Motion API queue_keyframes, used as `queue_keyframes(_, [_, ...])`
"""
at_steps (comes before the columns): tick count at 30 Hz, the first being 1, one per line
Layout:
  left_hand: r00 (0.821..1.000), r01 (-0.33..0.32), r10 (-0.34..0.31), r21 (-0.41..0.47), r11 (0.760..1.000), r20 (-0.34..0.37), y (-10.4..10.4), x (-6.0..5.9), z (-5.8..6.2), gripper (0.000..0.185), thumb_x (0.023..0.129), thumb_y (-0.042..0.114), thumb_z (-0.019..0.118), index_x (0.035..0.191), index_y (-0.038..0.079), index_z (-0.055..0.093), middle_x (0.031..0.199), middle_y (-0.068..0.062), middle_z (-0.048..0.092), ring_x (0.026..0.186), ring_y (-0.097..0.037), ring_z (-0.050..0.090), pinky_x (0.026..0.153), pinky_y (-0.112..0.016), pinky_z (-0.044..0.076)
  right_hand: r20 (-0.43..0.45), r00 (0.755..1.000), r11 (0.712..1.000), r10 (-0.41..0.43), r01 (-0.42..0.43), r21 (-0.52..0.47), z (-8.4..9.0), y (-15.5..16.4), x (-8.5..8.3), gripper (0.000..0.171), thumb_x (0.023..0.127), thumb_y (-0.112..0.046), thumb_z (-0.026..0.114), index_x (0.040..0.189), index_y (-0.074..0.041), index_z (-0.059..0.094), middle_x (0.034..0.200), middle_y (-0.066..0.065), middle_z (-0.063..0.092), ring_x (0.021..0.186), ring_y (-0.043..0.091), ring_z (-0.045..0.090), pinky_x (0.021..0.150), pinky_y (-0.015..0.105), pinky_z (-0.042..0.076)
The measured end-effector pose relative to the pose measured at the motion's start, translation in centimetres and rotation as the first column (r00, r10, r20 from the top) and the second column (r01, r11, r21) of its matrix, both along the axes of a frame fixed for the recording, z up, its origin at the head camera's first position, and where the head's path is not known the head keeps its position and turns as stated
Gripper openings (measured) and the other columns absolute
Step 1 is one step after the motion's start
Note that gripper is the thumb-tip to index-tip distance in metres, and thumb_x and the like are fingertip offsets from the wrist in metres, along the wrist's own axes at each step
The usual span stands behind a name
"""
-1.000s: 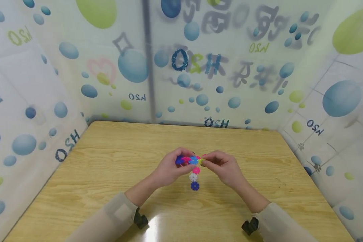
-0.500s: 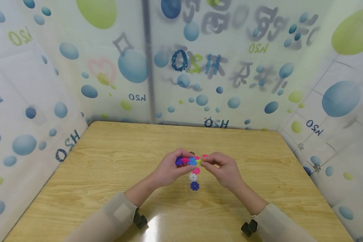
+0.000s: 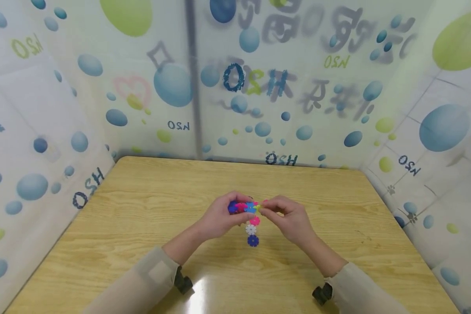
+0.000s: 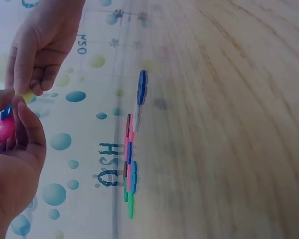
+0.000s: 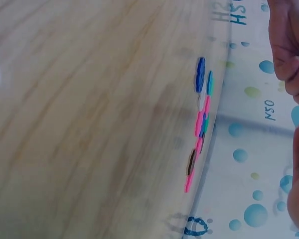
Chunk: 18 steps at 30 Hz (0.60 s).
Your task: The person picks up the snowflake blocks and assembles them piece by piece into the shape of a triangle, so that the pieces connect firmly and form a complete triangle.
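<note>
My left hand (image 3: 217,219) holds a small joined cluster of notched plastic snowflake discs above the table. Dark blue (image 3: 232,207) and pink discs (image 3: 241,206) sit in its grip, with a light blue disc (image 3: 250,208) at the right end. My right hand (image 3: 292,219) pinches a yellow-green disc (image 3: 258,207) against that end; the fingertips partly cover it. Below the hands, a flat joined row of discs lies on the table, with pink (image 3: 254,220), white (image 3: 250,230) and dark blue (image 3: 253,240) pieces showing. Both wrist views show this flat assembly (image 4: 129,159) edge-on.
The wooden table (image 3: 149,192) reaches back to patterned curtains (image 3: 259,113) on three sides. Black wrist cameras are strapped at the left cuff (image 3: 182,281) and right cuff (image 3: 322,294).
Both hands stay nearly in place. The light blue disc's tilt shifts slightly, and the right fingertips move a little leftward, with less of the yellow-green disc showing. The row on the table is unmoved.
</note>
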<state>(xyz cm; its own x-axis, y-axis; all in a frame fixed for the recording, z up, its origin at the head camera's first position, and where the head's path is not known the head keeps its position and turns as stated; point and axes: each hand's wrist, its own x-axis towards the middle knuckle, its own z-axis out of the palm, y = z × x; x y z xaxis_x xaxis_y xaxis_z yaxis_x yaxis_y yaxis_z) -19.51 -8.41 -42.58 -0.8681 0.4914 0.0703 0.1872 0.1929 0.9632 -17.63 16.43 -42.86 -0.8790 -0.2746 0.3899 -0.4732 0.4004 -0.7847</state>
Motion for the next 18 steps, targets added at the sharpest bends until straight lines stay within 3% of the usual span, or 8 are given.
queue_keyframes(4, [0.999,-0.041,0.041,-0.015,0.999,-0.017,-0.1,-0.2,-0.1,0.040,0.101,0.027,0.083,0.135,0.014,0.068,0.124,-0.008,0.073,0.101,-0.019,0.071,0.085,-0.031,0.065,0.180,0.983,0.991,0.034,-0.056,0.119,-0.3,0.4,-0.7,0.025,0.102,-0.020,0.081,0.125,-0.012,0.076,0.113,0.005,0.078,0.099,0.013,0.074,0.086,0.024,0.064])
queue_keyframes(7, [0.999,-0.048,0.048,-0.021,0.999,-0.026,-0.3,-0.3,-0.2,0.039,0.101,0.027,0.083,0.135,0.013,0.068,0.130,-0.009,0.072,0.109,-0.020,0.071,0.089,-0.027,0.064,0.288,0.954,0.940,0.084,-0.172,0.295,-1.0,0.5,-1.2,0.018,0.103,-0.024,0.079,0.120,-0.015,0.077,0.107,-0.002,0.077,0.095,0.010,0.069,0.082,0.024,0.061])
queue_keyframes(10, [0.998,-0.049,0.048,-0.033,0.998,-0.031,-0.4,-0.2,-0.2,0.039,0.101,0.028,0.082,0.135,0.014,0.068,0.135,-0.009,0.071,0.113,-0.019,0.070,0.094,-0.028,0.063,0.326,0.929,0.845,0.173,-0.311,0.435,-1.7,0.4,-1.4,0.013,0.103,-0.023,0.079,0.115,-0.020,0.080,0.103,-0.009,0.075,0.093,0.007,0.065,0.082,0.025,0.059])
queue_keyframes(12, [0.998,-0.049,0.047,-0.039,0.998,-0.036,-0.4,-0.2,-0.1,0.039,0.102,0.028,0.082,0.135,0.014,0.069,0.137,-0.009,0.071,0.115,-0.020,0.069,0.096,-0.030,0.062,0.344,0.912,0.803,0.223,-0.372,0.466,-1.8,0.2,-1.4,0.015,0.102,-0.021,0.080,0.117,-0.021,0.081,0.103,-0.009,0.073,0.093,0.008,0.064,0.082,0.026,0.058])
queue_keyframes(15, [0.998,-0.053,0.051,-0.049,0.997,-0.035,-0.4,-0.2,-0.2,0.038,0.101,0.029,0.083,0.135,0.016,0.069,0.139,-0.007,0.070,0.118,-0.020,0.069,0.099,-0.032,0.061,0.339,0.904,0.766,0.260,-0.407,0.497,-1.7,-0.1,-1.3,0.019,0.100,-0.019,0.082,0.119,-0.019,0.082,0.105,-0.007,0.072,0.095,0.010,0.062,0.083,0.026,0.056])
queue_keyframes(18, [0.998,-0.061,0.059,-0.061,0.996,-0.031,-0.4,-0.2,-0.2,0.038,0.101,0.030,0.083,0.134,0.019,0.070,0.140,-0.005,0.070,0.120,-0.020,0.068,0.102,-0.035,0.061,0.348,0.904,0.753,0.249,-0.407,0.517,-1.5,-0.2,-1.2,0.020,0.099,-0.017,0.084,0.118,-0.017,0.081,0.106,-0.004,0.069,0.096,0.011,0.062,0.084,0.026,0.056])
